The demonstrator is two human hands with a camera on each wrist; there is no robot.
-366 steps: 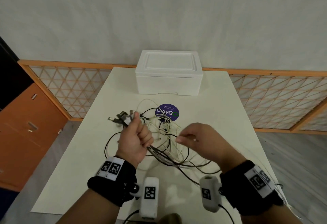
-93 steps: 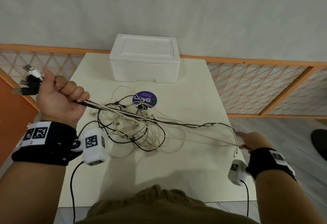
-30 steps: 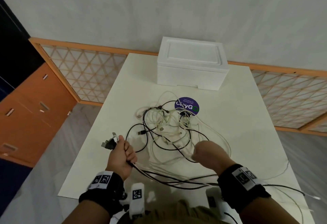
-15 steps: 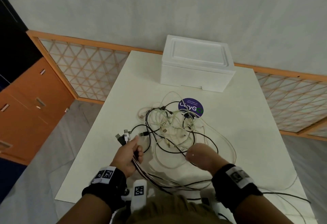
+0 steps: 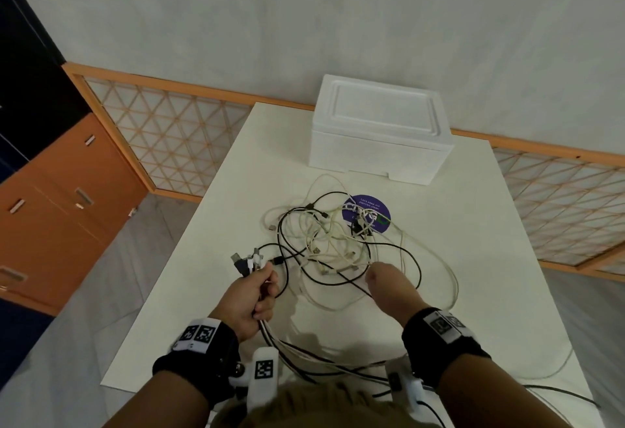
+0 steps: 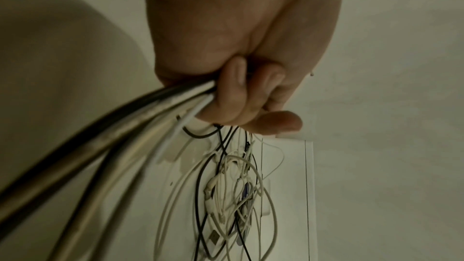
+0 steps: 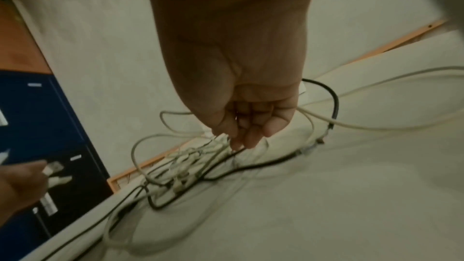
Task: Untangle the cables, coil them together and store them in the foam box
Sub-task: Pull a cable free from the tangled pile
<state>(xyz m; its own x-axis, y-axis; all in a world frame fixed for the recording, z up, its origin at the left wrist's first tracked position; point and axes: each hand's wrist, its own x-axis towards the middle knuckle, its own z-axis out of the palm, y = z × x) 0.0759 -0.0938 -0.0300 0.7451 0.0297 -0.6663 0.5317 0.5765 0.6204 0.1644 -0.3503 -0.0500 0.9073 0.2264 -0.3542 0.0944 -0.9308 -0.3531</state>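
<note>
A tangle of black and white cables (image 5: pixel 338 241) lies mid-table, also seen in the left wrist view (image 6: pixel 231 195). My left hand (image 5: pixel 257 295) grips a bundle of several cables (image 6: pixel 125 126); their plug ends (image 5: pixel 247 260) stick out above the fist. The bundle trails back toward my body. My right hand (image 5: pixel 389 289) is at the tangle's near edge, its curled fingers (image 7: pixel 248 136) closed among the strands, with a white cable coming out of its side. The white foam box (image 5: pixel 378 136) stands at the far edge, lid on.
A round purple sticker (image 5: pixel 367 213) lies under the tangle's far side. The white table (image 5: pixel 490 275) is bordered by an orange lattice rail (image 5: pixel 176 136). Orange drawers (image 5: pixel 67 211) stand left. Loose cable runs hang over the near right edge (image 5: pixel 548 370).
Three seconds ago my hands were spread wide, stretching cables. Both have come back over the table. In the last half second the left fist moved slightly up; the right stayed at the tangle.
</note>
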